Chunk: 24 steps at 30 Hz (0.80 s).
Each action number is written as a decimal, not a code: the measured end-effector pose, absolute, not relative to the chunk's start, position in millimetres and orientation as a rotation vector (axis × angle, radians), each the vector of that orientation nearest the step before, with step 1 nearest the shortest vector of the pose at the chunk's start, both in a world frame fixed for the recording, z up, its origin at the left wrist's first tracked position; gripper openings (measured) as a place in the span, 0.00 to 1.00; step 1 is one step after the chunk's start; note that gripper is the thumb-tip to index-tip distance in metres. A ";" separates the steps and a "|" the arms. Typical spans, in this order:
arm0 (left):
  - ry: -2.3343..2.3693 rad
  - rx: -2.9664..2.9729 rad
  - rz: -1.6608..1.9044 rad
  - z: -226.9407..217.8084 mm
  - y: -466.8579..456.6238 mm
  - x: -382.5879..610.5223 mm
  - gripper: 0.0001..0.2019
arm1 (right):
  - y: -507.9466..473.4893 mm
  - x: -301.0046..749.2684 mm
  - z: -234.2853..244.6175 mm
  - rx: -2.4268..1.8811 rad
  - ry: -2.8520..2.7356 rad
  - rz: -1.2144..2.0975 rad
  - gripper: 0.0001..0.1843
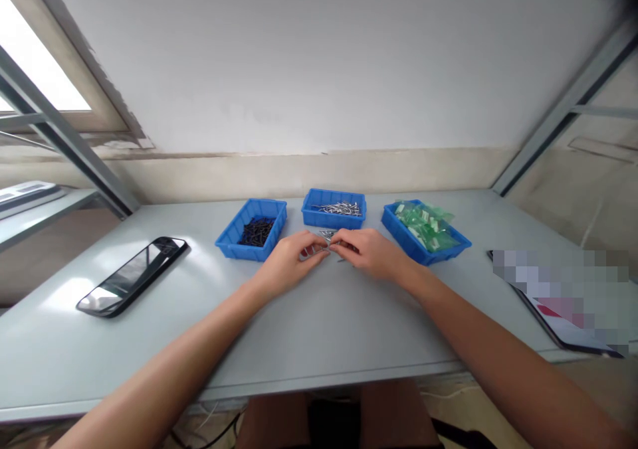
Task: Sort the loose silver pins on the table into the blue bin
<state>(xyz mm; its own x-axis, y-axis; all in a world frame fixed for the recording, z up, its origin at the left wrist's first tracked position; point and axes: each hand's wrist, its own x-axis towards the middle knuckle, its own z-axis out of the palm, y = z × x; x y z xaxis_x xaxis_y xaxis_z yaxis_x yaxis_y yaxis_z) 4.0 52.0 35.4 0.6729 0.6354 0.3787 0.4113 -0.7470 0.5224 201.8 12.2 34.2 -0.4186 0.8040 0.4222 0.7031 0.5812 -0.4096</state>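
Note:
My left hand [295,258] and my right hand [369,251] meet fingertip to fingertip just above the table, in front of the middle bin. Thumb and fingers are pinched together on each; whatever small thing they hold is too small to make out. Between and behind the fingertips lie a few loose silver screws [326,234], partly covered by the hands. The middle blue bin [333,220] holds more thin silver screws [343,208]. To the left, a second blue bin [242,251] contains dark screws [256,231]. On the right, another blue bin [405,242] is heaped with green plastic bags [428,226].
A black-edged phone [132,276] lies on the grey table [319,329] at left. At the right edge rests a flat tablet-like device [553,316], partly blurred out. Metal frame posts [563,110] rise at both sides, with a wall behind.

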 end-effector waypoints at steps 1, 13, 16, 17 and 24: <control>0.839 2.484 0.787 35.3 52.6 3.6 0.07 | 11.8 202.5 35.1 -1.205 -2.205 0.220 0.10; 0.931 2.451 0.989 38.2 54.5 2.6 0.08 | 13.4 208.1 37.4 -1.304 -2.146 0.222 0.12; 0.927 2.457 1.010 39.2 53.2 2.3 0.08 | 13.7 206.5 36.7 -1.296 -2.208 0.248 0.11; 0.921 2.460 1.017 39.5 52.6 2.4 0.08 | 13.6 205.7 36.4 -1.288 -2.228 0.265 0.11; 0.858 2.487 1.022 40.4 50.0 3.3 0.07 | 12.5 201.2 35.6 -1.264 -2.301 0.319 0.09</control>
